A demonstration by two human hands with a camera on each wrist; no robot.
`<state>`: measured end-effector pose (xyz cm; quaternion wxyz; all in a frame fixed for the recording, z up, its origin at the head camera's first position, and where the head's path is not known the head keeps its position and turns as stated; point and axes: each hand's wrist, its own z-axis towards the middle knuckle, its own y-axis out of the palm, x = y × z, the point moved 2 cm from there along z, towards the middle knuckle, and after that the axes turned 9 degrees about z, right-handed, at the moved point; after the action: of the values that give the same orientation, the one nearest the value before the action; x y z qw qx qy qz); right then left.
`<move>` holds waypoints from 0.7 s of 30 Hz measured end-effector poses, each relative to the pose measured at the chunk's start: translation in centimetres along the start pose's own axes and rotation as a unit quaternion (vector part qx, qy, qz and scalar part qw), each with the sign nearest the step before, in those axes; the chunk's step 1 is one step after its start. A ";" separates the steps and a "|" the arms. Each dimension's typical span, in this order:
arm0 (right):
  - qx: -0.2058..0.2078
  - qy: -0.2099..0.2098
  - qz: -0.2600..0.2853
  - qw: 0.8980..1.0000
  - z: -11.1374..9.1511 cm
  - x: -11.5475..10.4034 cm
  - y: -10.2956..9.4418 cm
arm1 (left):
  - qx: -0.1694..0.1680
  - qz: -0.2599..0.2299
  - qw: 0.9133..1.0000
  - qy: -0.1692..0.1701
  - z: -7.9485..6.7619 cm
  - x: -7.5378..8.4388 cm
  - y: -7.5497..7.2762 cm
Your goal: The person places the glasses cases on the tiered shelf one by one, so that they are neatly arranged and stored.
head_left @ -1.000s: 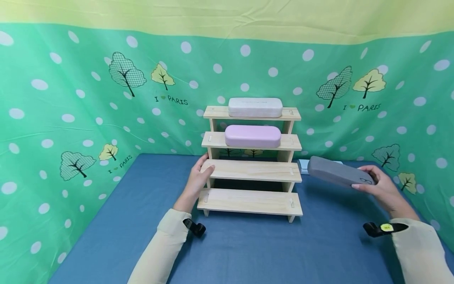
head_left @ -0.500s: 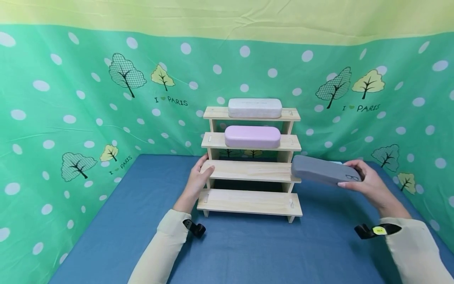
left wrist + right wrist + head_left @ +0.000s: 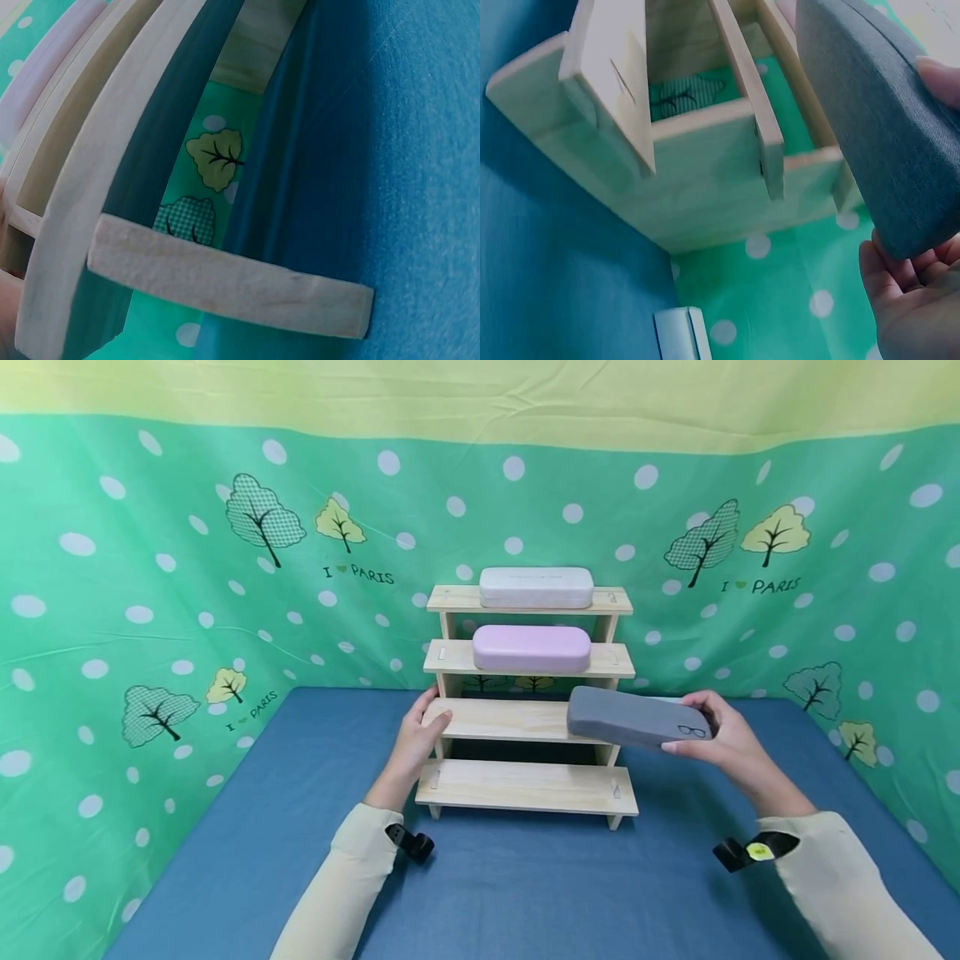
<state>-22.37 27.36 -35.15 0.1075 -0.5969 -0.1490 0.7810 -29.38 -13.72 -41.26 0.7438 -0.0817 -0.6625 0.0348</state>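
A grey glasses case [image 3: 630, 717] with a small spectacles drawing is held at its right end by my right hand [image 3: 726, 745], thumb in front and fingers behind. The case's left end overlaps the right part of the third tier down of a wooden stepped shelf [image 3: 517, 783]; it looks raised above the board. In the right wrist view the grey case [image 3: 877, 127] stands apart from the shelf boards. My left hand [image 3: 408, 743] grips the left end of that same tier, thumb on top. A lilac case [image 3: 531, 648] lies on the second tier, a whitish case [image 3: 536, 587] on the top one.
A light blue box [image 3: 679, 334] lies on the blue tabletop [image 3: 525, 893] right of the shelf, mostly hidden behind the grey case in the head view. A green dotted cloth [image 3: 420, 493] hangs behind and at both sides.
My right hand has carried the grey case leftward, from beside the shelf to over the third tier's right end. My left hand has stayed on the shelf.
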 end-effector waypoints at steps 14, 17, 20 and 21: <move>-0.029 0.021 -0.007 0.999 2.2 -1.2 4.0 | 0.003 -0.007 1.000 0.002 -0.1 0.1 0.0; -0.035 0.018 -0.011 0.999 2.8 -1.5 4.8 | -0.007 -0.006 1.000 0.000 -0.6 1.0 0.0; -0.040 0.020 -0.011 0.999 3.2 -1.8 5.5 | -0.009 -0.006 1.000 0.001 -1.0 1.9 0.1; -0.041 0.023 -0.010 0.999 3.3 -1.9 5.8 | -0.009 -0.006 1.000 0.002 -1.1 2.1 0.2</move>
<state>-25.02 20.98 -34.67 0.0939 -0.6168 -0.1845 0.7594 -28.02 -13.27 -39.34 0.7445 -0.0846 -0.6618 0.0243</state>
